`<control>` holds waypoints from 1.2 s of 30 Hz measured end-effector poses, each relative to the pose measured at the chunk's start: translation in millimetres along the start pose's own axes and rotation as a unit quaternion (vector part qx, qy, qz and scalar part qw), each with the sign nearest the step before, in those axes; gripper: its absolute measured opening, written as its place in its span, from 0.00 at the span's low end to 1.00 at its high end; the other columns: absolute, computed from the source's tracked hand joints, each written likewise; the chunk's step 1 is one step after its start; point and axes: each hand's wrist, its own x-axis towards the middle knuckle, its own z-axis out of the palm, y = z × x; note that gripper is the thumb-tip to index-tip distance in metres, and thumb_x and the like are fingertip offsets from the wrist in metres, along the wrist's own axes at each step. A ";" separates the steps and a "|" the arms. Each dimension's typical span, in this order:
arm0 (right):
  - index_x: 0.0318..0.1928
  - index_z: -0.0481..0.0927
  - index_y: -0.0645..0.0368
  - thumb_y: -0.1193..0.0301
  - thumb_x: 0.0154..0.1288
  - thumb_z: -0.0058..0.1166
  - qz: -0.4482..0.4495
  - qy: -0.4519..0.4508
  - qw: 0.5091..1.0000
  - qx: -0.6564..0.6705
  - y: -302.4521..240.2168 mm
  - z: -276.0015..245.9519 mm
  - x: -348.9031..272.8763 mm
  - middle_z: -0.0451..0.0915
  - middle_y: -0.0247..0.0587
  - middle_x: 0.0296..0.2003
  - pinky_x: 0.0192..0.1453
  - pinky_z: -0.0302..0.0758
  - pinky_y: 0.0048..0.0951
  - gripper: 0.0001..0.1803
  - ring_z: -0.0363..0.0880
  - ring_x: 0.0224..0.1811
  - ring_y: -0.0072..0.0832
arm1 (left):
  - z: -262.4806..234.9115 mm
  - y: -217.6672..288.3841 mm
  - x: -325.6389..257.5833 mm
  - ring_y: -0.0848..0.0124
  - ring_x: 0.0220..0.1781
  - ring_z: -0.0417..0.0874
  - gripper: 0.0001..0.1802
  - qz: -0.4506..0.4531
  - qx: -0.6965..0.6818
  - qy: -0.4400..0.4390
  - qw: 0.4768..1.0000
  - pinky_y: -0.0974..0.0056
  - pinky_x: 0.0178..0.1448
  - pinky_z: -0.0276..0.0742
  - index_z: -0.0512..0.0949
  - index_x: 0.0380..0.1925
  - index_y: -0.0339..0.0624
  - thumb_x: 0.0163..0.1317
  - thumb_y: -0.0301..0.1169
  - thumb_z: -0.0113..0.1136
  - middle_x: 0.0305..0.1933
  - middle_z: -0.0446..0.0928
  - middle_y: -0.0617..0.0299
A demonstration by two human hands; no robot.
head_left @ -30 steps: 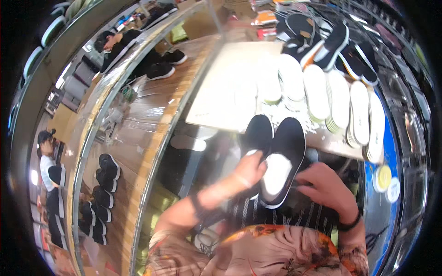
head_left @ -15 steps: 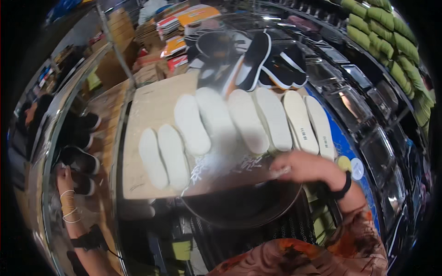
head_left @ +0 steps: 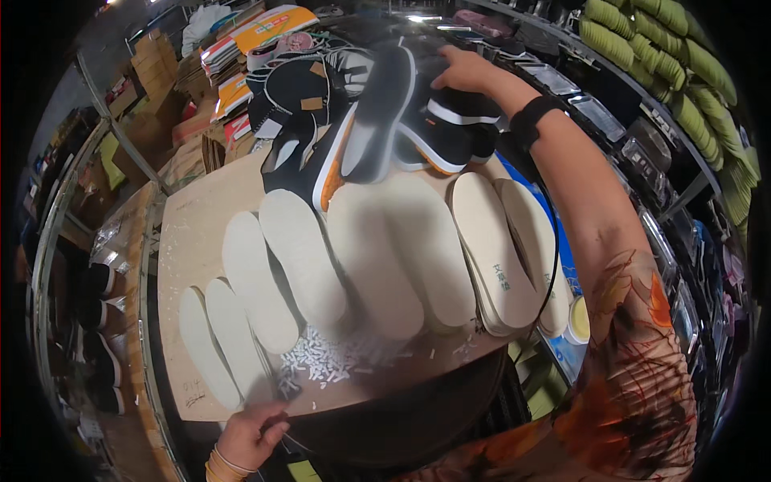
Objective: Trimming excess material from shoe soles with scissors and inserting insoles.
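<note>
A wooden board [head_left: 201, 233] is serving as the worktop, with white insoles [head_left: 377, 249] lying across it in a row and white scraps [head_left: 329, 361] lying near its front edge. Shelves of green rolls [head_left: 642, 48] are lining the room's right side; cardboard boxes [head_left: 152, 72] are stacked far left. The right hand [head_left: 466, 71] is reaching far, fingers curled over a black shoe [head_left: 450, 120] in the pile. The left hand [head_left: 249, 434] is resting at the board's near edge, fingers loosely bent, holding nothing visible.

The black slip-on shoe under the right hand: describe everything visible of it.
The black slip-on shoe looks like dark fabric, with a white band and an orange edge along its sole. It lies on its side atop the shoe pile at the board's far end. The right hand rests on its upper; whether the grip has closed is unclear.
</note>
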 end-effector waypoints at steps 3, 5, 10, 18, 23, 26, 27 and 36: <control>0.49 0.76 0.55 0.58 0.49 0.57 -0.105 0.030 0.993 -0.035 -27.7 -0.8 -8.8 0.80 0.51 0.42 0.50 0.74 0.42 0.25 0.78 0.47 0.46 | -1.3 -3.4 14.6 0.55 0.37 0.82 0.16 -0.066 -0.012 0.012 0.998 0.60 0.42 0.78 0.76 0.44 0.35 0.56 0.28 0.61 0.37 0.79 0.46; 0.41 0.79 0.53 0.66 0.52 0.54 -0.214 0.054 0.970 -0.102 -52.6 0.7 -24.7 0.81 0.49 0.34 0.43 0.76 0.44 0.14 0.80 0.41 0.45 | 0.9 -8.4 23.1 0.54 0.37 0.82 0.15 -0.028 0.027 0.023 0.999 0.60 0.42 0.78 0.76 0.43 0.35 0.56 0.28 0.61 0.38 0.79 0.46; 0.37 0.78 0.58 0.73 0.59 0.47 -0.297 -0.027 0.945 -0.133 -106.0 50.9 -46.9 0.81 0.48 0.30 0.38 0.77 0.42 0.08 0.81 0.38 0.44 | 13.2 -18.2 29.9 0.52 0.39 0.82 0.15 -0.016 0.061 0.027 0.998 0.59 0.43 0.78 0.76 0.43 0.35 0.55 0.28 0.60 0.39 0.79 0.46; 0.37 0.84 0.57 0.68 0.52 0.54 -0.093 -0.132 0.983 -0.091 -91.1 56.0 -34.5 0.81 0.47 0.41 0.48 0.76 0.38 0.12 0.80 0.45 0.42 | 13.6 -29.2 -20.4 0.49 0.42 0.80 0.16 -0.047 0.085 0.071 0.993 0.56 0.44 0.77 0.75 0.45 0.38 0.54 0.26 0.59 0.40 0.79 0.46; 0.28 0.84 0.55 0.58 0.49 0.59 -0.089 0.047 0.985 0.137 -53.5 -35.2 -34.1 0.83 0.42 0.31 0.41 0.75 0.36 0.14 0.80 0.35 0.38 | 12.9 -28.8 -54.1 0.48 0.41 0.80 0.15 -0.046 0.112 0.108 0.987 0.54 0.43 0.76 0.75 0.44 0.38 0.54 0.26 0.59 0.40 0.78 0.46; 0.24 0.76 0.60 0.65 0.50 0.62 -0.039 0.127 0.956 0.261 -49.8 -85.1 -60.9 0.74 0.29 0.20 0.33 0.68 0.21 0.11 0.70 0.24 0.16 | 19.7 -18.0 -62.6 0.48 0.38 0.80 0.14 -0.030 0.078 0.142 0.986 0.56 0.42 0.76 0.75 0.43 0.36 0.56 0.26 0.58 0.37 0.78 0.45; 0.24 0.76 0.60 0.65 0.50 0.62 -0.079 0.142 0.950 0.266 -55.5 -100.3 -76.2 0.73 0.29 0.20 0.33 0.68 0.22 0.12 0.69 0.23 0.16 | 23.6 -12.1 -62.7 0.49 0.37 0.80 0.13 -0.023 0.069 0.155 0.985 0.57 0.41 0.76 0.76 0.42 0.35 0.56 0.26 0.58 0.36 0.78 0.46; 0.17 0.73 0.57 0.71 0.41 0.55 -0.522 0.098 0.824 0.196 -190.0 -82.1 -360.6 0.74 0.40 0.18 0.36 0.69 0.34 0.05 0.74 0.24 0.36 | 121.2 42.4 -73.3 0.58 0.63 0.68 0.28 0.089 -0.617 0.165 0.764 0.55 0.66 0.64 0.65 0.61 0.44 0.68 0.49 0.45 0.60 0.68 0.52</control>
